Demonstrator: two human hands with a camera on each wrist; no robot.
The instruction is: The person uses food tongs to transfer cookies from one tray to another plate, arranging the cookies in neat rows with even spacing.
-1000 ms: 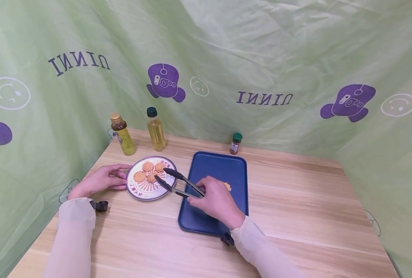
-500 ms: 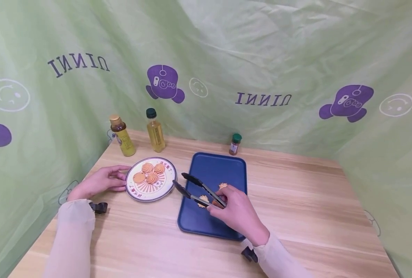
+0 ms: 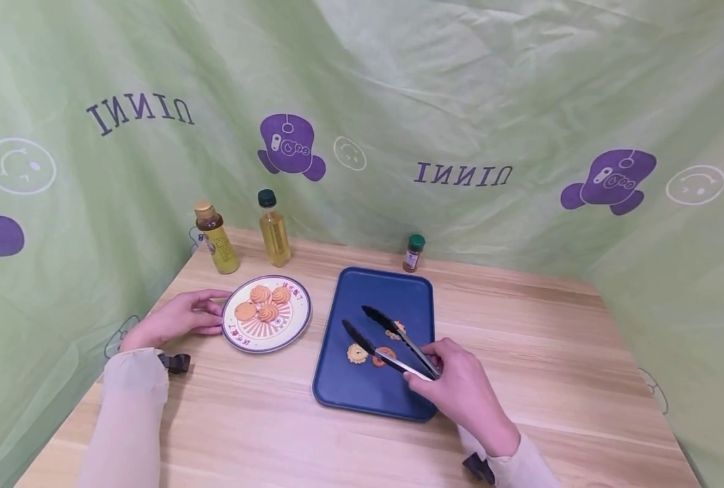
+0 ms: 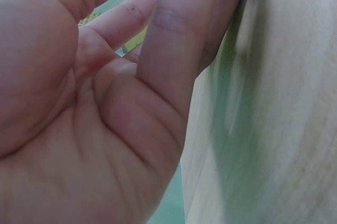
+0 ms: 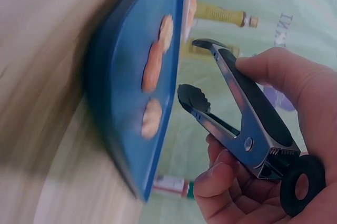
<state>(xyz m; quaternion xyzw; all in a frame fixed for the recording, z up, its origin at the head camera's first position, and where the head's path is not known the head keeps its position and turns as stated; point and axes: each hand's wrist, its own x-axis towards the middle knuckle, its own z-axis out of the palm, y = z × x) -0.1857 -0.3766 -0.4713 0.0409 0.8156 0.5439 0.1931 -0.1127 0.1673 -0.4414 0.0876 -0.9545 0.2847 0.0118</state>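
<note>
My right hand (image 3: 459, 383) grips a pair of black-and-metal tongs (image 3: 406, 368) above the right part of a blue tray (image 3: 350, 393). The tongs' arms are spread with nothing between the tips, as the right wrist view also shows. Beneath them on the tray lie a pale ridged cookie (image 3: 356, 353), a browner cookie (image 3: 384, 358) and another ridged cookie (image 3: 396, 331). At the left rim of a white, blue-edged plate (image 3: 289, 332), my left hand (image 3: 175, 318) rests with relaxed fingers touching it. Several swirled and flat cookies (image 3: 267, 312) sit on this plate.
Behind the plate stand a yellow-labelled bottle (image 3: 222, 249) with a tan cap and an oil bottle (image 3: 274, 234) with a dark cap. A small green-capped spice jar (image 3: 413, 254) is beyond the tray. Green printed cloth (image 3: 490, 102) hangs around the wooden table (image 3: 533, 339).
My right hand has drawn the spread tongs from over the plate rightward to above the tray, uncovering the cookies on both. The left hand and plate stay put.
</note>
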